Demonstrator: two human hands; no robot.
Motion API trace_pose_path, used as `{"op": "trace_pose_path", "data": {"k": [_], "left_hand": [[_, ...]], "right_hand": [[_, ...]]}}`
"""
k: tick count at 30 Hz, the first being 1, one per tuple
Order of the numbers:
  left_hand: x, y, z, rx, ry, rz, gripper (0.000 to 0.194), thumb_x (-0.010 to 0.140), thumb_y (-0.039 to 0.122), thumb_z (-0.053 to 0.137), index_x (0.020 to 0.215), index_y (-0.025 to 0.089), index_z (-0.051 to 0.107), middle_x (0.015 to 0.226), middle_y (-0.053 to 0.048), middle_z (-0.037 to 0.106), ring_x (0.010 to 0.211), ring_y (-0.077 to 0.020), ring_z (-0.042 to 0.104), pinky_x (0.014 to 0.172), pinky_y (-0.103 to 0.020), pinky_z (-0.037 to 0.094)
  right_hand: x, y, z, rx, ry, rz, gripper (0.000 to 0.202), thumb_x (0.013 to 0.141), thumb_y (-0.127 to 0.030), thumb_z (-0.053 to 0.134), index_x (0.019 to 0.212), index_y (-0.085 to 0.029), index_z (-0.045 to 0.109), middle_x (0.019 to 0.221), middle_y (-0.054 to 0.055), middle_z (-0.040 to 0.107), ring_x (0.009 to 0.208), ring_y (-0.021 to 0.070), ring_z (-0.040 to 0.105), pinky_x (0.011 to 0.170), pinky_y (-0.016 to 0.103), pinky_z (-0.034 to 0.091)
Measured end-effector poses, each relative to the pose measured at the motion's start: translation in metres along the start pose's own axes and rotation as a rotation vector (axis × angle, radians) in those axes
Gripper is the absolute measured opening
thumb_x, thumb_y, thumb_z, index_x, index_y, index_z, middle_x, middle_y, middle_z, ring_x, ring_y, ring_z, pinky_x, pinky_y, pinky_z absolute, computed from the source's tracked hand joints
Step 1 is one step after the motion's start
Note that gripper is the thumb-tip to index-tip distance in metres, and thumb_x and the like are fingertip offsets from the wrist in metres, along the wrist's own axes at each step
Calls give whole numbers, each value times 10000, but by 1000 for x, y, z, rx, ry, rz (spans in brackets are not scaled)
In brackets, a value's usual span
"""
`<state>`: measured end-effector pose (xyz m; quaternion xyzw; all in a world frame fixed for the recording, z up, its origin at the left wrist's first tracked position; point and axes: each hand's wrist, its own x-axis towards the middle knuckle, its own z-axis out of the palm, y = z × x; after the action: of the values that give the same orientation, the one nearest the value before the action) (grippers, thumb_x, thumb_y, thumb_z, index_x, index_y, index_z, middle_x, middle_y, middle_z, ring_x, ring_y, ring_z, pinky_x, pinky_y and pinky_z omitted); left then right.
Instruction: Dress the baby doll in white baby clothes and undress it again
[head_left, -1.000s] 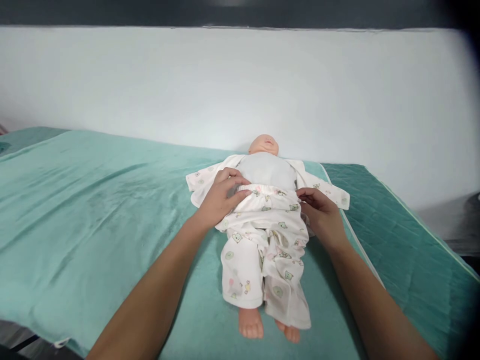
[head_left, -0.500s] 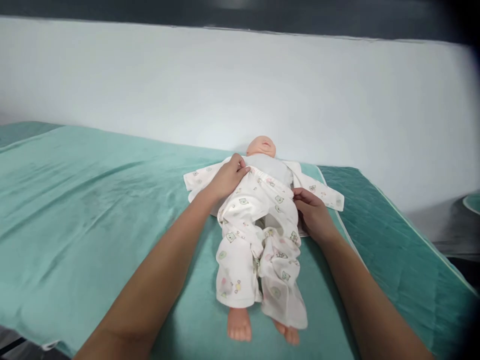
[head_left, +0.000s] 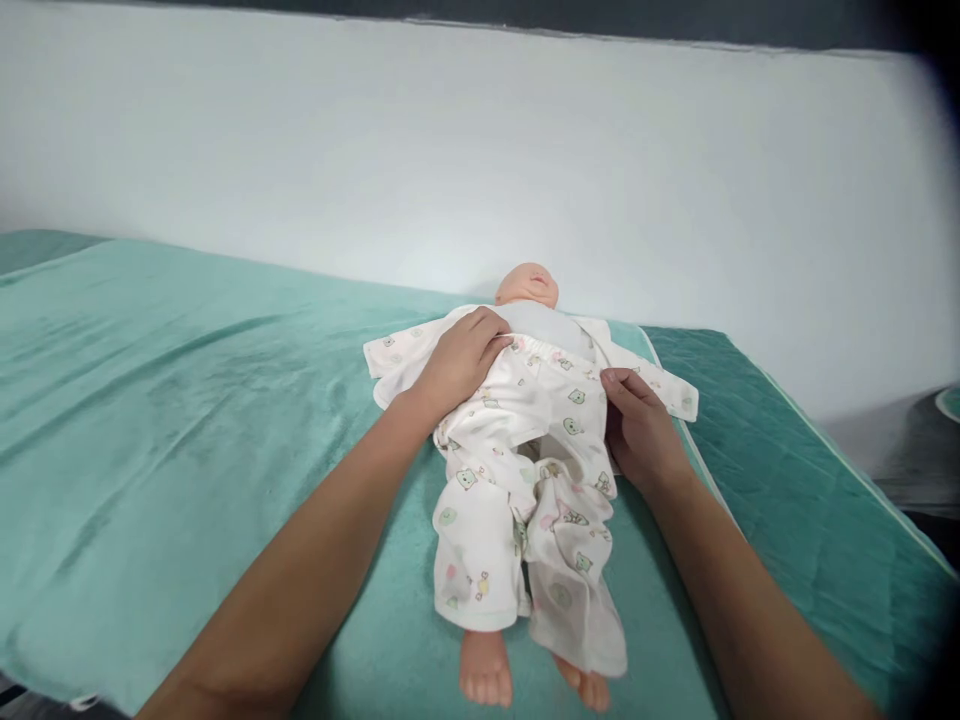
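A baby doll (head_left: pixel 527 286) lies on its back, feet toward me. Its white printed pants (head_left: pixel 480 540) reach from the ankles up to the belly. Closed on the left end of the waistband is my left hand (head_left: pixel 466 358), with the fingertips curled over the elastic. My right hand (head_left: pixel 641 420) pinches the right side of the waistband between thumb and fingers. A matching printed jacket (head_left: pixel 405 350) lies spread under the doll, its sleeves stretched out to both sides. The doll's chest shows a plain white surface above the waistband.
A green cover (head_left: pixel 187 400) spreads under the doll and far to the left. To the right lies a darker green quilted mat (head_left: pixel 780 480) with a pale edge. A white wall (head_left: pixel 450 150) rises right behind the doll's head.
The right side of the waistband has been drawn outward and slightly up by my right hand. The left hand stays at its side of the waistband. The view has tilted down slightly.
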<state>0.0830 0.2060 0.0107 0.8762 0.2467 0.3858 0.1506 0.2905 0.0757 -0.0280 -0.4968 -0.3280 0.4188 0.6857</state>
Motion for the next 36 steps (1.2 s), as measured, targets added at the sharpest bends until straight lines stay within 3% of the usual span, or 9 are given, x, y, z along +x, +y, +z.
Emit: {"op": "trace_pose_path", "data": {"k": [4, 10, 13, 16, 21, 26, 30, 36], "left_hand": [[-2, -2, 2, -62, 53, -198, 139, 954, 282, 455, 925, 213, 572, 921, -27, 636, 857, -187, 559, 798, -307, 409], [-1, -20, 7, -557, 101, -587, 142, 874, 331, 568, 836, 195, 585, 781, -4, 597, 737, -157, 536, 683, -279, 419], [-3, -27, 10, -696, 128, -687, 155, 846, 337, 605, 794, 194, 573, 737, 1, 569, 669, -141, 504, 643, -279, 415], [-5, -29, 12, -792, 155, -758, 139, 837, 319, 605, 788, 200, 553, 708, 8, 549, 637, -134, 494, 636, -284, 430], [-7, -26, 9, -705, 206, -708, 150, 817, 331, 630, 794, 188, 592, 780, -8, 596, 732, -146, 533, 707, -285, 447], [-11, -19, 0, -481, 124, -635, 201, 852, 397, 591, 834, 200, 626, 829, -17, 639, 789, -173, 559, 729, -298, 437], [-17, -13, -4, -246, 99, -584, 175, 877, 368, 558, 834, 214, 629, 840, -16, 658, 816, -194, 570, 764, -321, 421], [-23, -16, -1, -288, 55, -638, 206, 867, 396, 556, 802, 206, 602, 817, -7, 638, 790, -184, 546, 740, -302, 405]], "right_hand": [[11, 1, -6, -5, 21, -24, 266, 754, -450, 745, 763, -252, 568, 726, -23, 564, 640, 157, 544, 580, 294, 474], [31, -16, 4, -126, 137, -4, 362, 683, -458, 800, 623, -237, 519, 559, -41, 421, 492, 114, 363, 447, 281, 327], [47, -23, 9, -147, 200, -13, 358, 667, -444, 811, 597, -248, 521, 526, -41, 415, 470, 117, 327, 443, 307, 306], [55, -17, 12, -111, 219, 2, 371, 656, -472, 811, 610, -252, 516, 539, -37, 459, 480, 132, 393, 464, 321, 366], [47, 0, 9, -110, 155, 12, 354, 634, -480, 830, 665, -234, 578, 606, -38, 547, 555, 140, 499, 512, 296, 431], [47, -1, -4, -161, 75, 95, 321, 639, -491, 824, 733, -240, 648, 619, -38, 597, 511, 130, 488, 466, 276, 402], [49, -3, -9, -249, 51, 73, 301, 642, -488, 809, 731, -240, 664, 604, -36, 598, 495, 126, 469, 440, 260, 357], [43, 2, -5, -286, 76, 25, 291, 662, -485, 783, 728, -230, 661, 618, -35, 615, 548, 130, 489, 486, 255, 366]]}}
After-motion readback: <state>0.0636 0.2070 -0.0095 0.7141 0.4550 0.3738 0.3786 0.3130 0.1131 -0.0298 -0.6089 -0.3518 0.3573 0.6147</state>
